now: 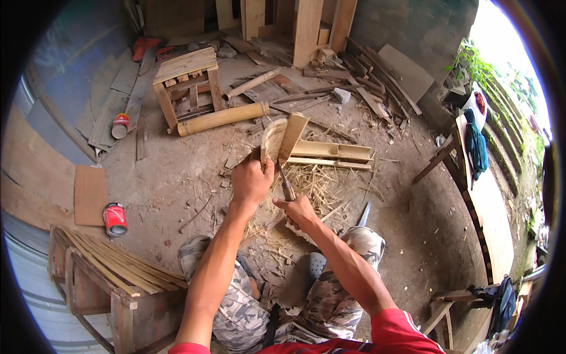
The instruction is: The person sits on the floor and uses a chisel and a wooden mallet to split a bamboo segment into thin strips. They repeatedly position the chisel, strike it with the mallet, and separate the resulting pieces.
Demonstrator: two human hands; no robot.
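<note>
My left hand (252, 182) is closed around the lower end of a split piece of bamboo (272, 140), held upright in front of me. My right hand (299, 211) grips the wooden handle of a knife (288, 191). Its dark neck runs up to the bamboo's lower right side. A broad tan-brown slab (293, 137) leans against the bamboo there; whether it is the blade or split bamboo, I cannot tell. Behind my hands, split bamboo lengths (333, 150) lie on the ground beside a heap of pale shavings (321, 183).
A slatted stool (187, 64) stands at the far left, with a whole bamboo pole (224, 118) by its legs. Another slatted wooden piece (118, 262) is near my left knee. A red can (115, 219) lies left. A saw blade (365, 214) shows by my right knee. Scrap wood (377, 82) lies behind.
</note>
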